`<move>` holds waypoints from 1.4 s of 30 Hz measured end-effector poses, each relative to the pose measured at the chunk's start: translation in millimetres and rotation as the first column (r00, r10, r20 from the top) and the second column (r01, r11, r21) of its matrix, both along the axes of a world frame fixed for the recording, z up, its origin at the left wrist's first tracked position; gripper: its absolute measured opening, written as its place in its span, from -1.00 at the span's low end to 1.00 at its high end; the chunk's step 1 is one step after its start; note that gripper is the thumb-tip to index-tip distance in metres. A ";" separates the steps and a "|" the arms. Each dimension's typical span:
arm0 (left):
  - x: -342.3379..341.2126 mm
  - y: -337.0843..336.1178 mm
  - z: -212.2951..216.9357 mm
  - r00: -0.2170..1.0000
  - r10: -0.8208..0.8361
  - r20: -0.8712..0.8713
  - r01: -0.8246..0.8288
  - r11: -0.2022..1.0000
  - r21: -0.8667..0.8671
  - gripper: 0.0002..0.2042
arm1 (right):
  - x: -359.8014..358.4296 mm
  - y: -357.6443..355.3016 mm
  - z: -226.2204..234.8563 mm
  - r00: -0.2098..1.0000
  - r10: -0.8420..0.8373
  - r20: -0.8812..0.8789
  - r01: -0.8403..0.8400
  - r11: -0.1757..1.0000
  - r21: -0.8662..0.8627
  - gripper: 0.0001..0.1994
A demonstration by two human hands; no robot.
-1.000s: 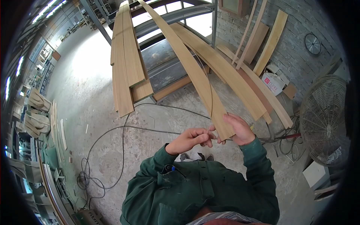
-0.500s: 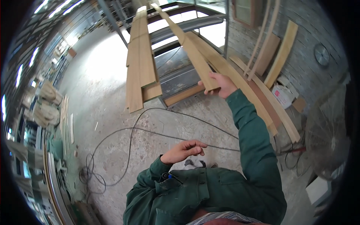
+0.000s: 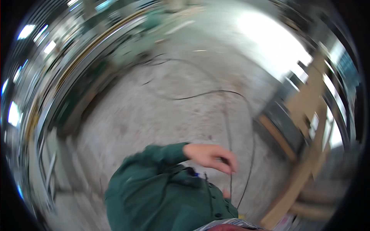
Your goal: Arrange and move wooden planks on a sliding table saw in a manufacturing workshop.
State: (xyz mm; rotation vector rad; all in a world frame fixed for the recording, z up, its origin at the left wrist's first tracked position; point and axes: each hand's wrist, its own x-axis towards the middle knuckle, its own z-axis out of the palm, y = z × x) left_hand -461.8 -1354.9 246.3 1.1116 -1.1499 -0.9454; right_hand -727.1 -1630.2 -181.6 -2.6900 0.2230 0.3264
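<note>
My left hand [image 3: 212, 157] hangs in front of my green jacket, loosely curled with a gap between thumb and fingers, holding nothing. Below it, beyond the jacket's front edge, shows a small patch of skin that looks like part of my right hand [image 3: 226, 193]; its fingers are hidden. Whether that hand holds anything does not show. Past both hands a black cable [image 3: 250, 109] loops over the concrete floor. Long wooden boards [image 3: 306, 98] rest on the dark metal rack at the right, and another long board [image 3: 289, 198] reaches toward the lower right, blurred.
The dark rack [image 3: 283, 123], with a wooden strip along its edge, stands at the right. Long metal and wood profiles [image 3: 71, 71] run along the left side. Thin offcuts [image 3: 179, 27] lie on the floor at the far side. Motion blurs much of the picture.
The view has swung left, shifting the rack and boards to the right edge. My right hand, earlier gripping a board's end, is now mostly hidden. My left hand stays before my body, more curled.
</note>
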 end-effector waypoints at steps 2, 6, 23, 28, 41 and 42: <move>13.7 27.8 38.4 0.997 0.015 0.070 0.007 0.954 -0.300 -0.84 | 42.2 40.6 0.3 0.983 0.184 -0.014 -0.183 0.982 0.040 -0.72; 25.9 99.4 107.6 0.959 0.269 0.094 -0.069 0.538 -0.840 -0.89 | 99.5 107.0 11.9 0.935 0.354 -0.025 -0.351 0.933 0.085 -0.71; 138.1 439.9 130.2 0.829 0.556 0.069 -0.271 0.506 -0.819 -0.89 | 428.4 349.8 -22.0 0.666 0.745 -0.040 -0.716 0.654 0.244 -0.67; 161.9 528.2 150.4 0.480 0.381 -0.791 -0.767 0.620 -0.166 -0.89 | 603.9 511.5 -34.7 0.501 0.865 0.005 -0.826 0.477 0.299 -0.66; 371.1 793.0 46.1 0.039 0.989 0.139 -0.829 0.110 -0.548 -0.88 | 986.1 853.4 -60.0 0.522 0.852 0.029 -0.805 0.482 0.345 -0.62; 367.6 807.5 19.0 -0.085 0.986 0.145 -0.898 -0.013 -0.439 -0.89 | 966.4 933.1 24.4 0.604 0.797 -0.032 -0.650 0.514 0.560 -0.65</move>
